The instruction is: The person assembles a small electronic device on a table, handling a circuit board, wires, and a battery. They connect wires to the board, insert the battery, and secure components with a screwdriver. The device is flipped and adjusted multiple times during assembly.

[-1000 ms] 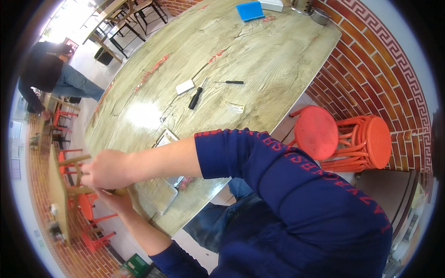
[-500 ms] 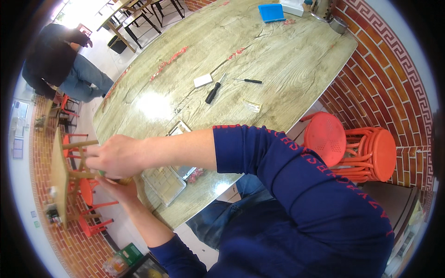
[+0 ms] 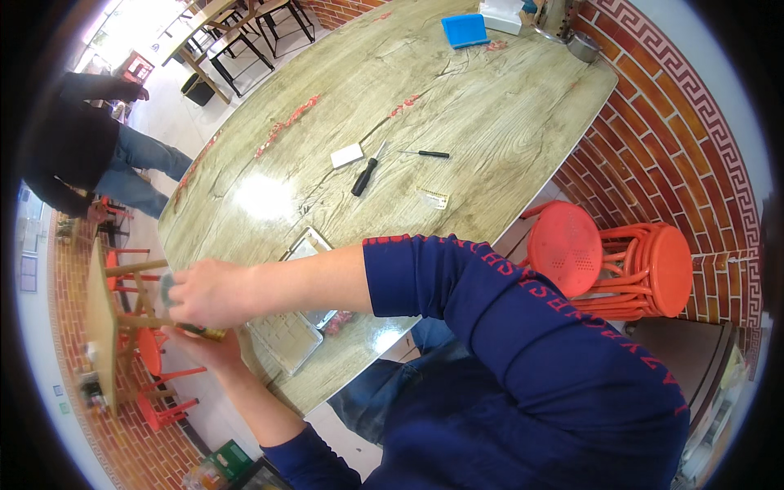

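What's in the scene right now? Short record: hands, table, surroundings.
left hand: holds a small gold-coloured item, mostly hidden
right hand: just above the left, greenish thing at its fingertips
table, near hands: clear tray
table, middle: white block, black-handled screwdriver, thinner black-handled tool
table, far end: blue stand, white box
right of table: red stools
background left: standing person
unclear: what the gold-coloured item is
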Available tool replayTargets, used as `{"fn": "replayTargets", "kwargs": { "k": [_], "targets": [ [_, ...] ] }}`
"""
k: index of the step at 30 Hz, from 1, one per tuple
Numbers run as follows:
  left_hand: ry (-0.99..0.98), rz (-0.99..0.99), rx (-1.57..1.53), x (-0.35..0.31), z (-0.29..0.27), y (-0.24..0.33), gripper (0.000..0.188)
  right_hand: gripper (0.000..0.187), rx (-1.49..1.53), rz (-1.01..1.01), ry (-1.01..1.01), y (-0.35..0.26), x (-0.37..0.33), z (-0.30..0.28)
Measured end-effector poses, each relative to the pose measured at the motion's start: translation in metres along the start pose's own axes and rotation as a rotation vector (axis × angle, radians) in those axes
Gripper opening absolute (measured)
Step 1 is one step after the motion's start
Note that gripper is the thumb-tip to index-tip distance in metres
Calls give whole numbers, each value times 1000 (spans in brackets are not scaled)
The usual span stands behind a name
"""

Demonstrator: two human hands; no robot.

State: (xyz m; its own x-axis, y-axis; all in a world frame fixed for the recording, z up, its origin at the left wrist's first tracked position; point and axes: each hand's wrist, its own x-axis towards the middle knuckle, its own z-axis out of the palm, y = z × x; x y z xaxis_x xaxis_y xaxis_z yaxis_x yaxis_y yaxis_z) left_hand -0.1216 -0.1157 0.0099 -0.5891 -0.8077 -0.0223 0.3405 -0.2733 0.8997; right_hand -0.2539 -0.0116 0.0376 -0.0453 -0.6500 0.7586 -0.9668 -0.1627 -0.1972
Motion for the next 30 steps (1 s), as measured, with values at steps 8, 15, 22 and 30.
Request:
{"fn": "replayTargets", "kwargs": {
  "k": [8, 15, 22, 30],
  "targets": [
    [-214, -6, 121, 32, -25, -14, 94, 30, 260, 374, 86, 36, 1, -106],
    [-126, 116, 298, 24, -18, -16, 46, 36, -130, 796, 169, 136, -176, -324],
    [-156, 256, 606, 8, 2, -22, 32, 45, -71, 1330, 237, 177, -326, -386],
    [-147, 290, 666, 10, 4, -28, 32, 38, -727, 853, 84, 151, -270, -350]
  ]
}}
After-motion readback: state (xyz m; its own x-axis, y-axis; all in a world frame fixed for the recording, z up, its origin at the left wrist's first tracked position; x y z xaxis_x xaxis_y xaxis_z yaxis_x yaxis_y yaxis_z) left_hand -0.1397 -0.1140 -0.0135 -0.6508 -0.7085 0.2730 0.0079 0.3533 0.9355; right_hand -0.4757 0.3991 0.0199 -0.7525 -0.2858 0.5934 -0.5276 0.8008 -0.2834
